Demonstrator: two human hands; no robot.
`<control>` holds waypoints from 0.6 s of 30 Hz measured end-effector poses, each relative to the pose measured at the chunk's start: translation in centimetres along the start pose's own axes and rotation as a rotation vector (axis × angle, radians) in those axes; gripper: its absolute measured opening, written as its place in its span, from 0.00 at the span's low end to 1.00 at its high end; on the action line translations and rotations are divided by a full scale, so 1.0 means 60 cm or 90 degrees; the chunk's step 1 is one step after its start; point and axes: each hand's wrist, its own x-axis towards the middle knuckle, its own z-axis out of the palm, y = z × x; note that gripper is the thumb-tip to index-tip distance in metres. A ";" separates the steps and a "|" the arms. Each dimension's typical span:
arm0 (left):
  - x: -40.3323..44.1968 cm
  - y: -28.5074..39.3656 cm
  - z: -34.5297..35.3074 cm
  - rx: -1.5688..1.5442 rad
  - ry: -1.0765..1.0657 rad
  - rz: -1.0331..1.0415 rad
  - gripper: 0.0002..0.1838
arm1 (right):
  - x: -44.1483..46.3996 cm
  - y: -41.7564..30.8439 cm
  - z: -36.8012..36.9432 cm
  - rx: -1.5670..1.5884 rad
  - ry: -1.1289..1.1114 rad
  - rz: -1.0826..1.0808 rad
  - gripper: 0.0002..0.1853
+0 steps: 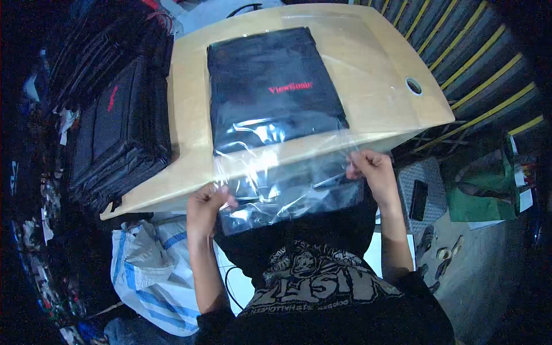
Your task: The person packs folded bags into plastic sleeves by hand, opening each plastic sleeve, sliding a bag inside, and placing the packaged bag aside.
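Observation:
A black fabric bag (261, 86) with red ViewSonic lettering lies flat on the wooden table. A clear plastic bag (270, 198) stretches from it over the table's near edge, toward my body; how far it covers the black bag is hard to tell. My left hand (208, 207) pinches the plastic's near left side. At the opposite side, my right hand (369, 167) is closed on the plastic too. The sheet is held taut and shiny between both hands.
Stacked black bags (123, 121) stand on the left of the wooden table (379, 75), which has a round hole (413, 86). A white and blue sack (152, 270) lies below left. On the right are a green bag (483, 187), a phone-like dark object (419, 200) and a striped railing (460, 52).

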 end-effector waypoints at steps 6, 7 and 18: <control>-0.050 -0.002 -0.024 -0.068 -0.200 -0.036 0.15 | -0.042 0.024 -0.058 0.074 -0.160 0.081 0.14; -0.040 -0.012 -0.030 -0.069 -0.217 -0.012 0.17 | -0.033 0.021 -0.051 0.084 -0.128 0.087 0.14; -0.034 -0.010 0.014 -0.106 -0.080 -0.037 0.12 | -0.034 0.021 -0.033 0.175 -0.164 0.155 0.07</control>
